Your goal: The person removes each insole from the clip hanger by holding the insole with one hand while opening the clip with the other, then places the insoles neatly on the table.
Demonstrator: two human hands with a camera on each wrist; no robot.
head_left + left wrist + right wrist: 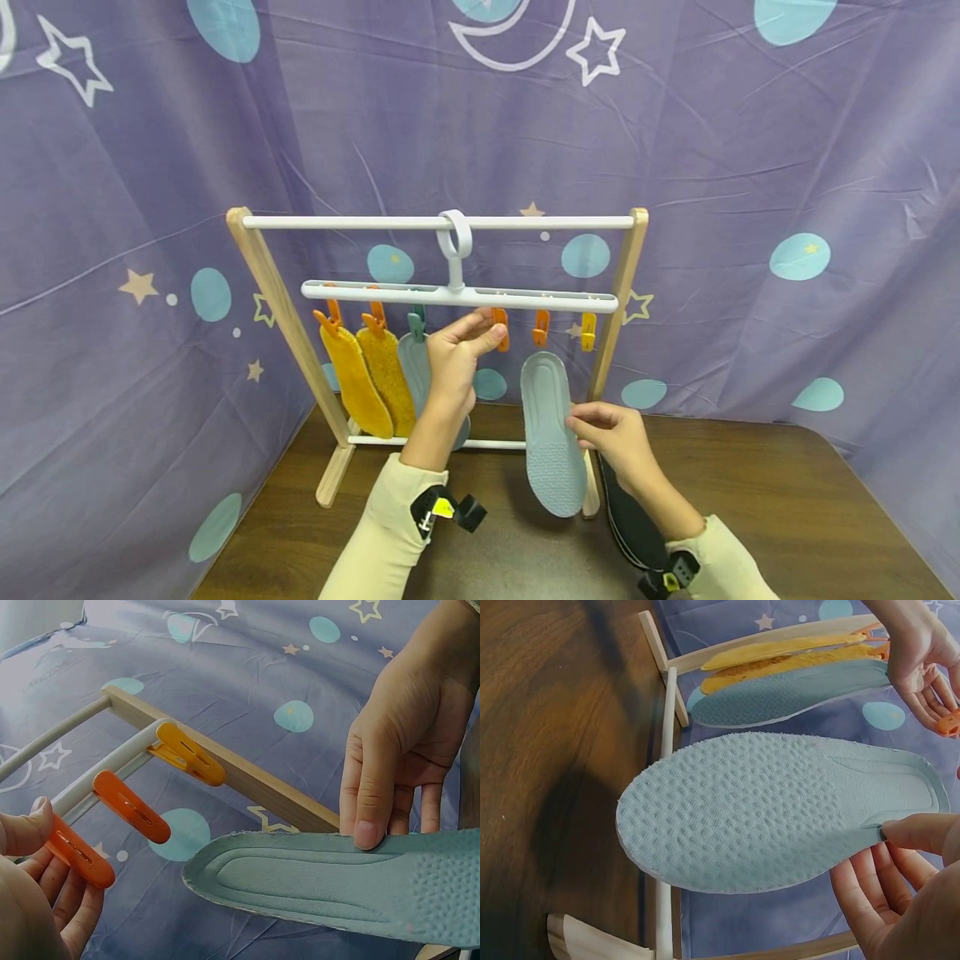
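Observation:
A light blue-grey insole with a bumpy forefoot hangs upright from my right hand, which pinches its side edge between thumb and fingers. My left hand grips an orange clip on the white hanger, thumb on one side and fingers on the other. To the right along the bar are another orange clip and a yellow clip, both holding nothing. The insole's heel end sits just below the second orange clip. A matching insole hangs from a green clip, partly behind my left arm.
Two yellow insoles hang from orange clips at the hanger's left. A wooden rack with white rails carries the hanger on the brown table. Under my right forearm lies a black flat item. Behind is a purple patterned curtain.

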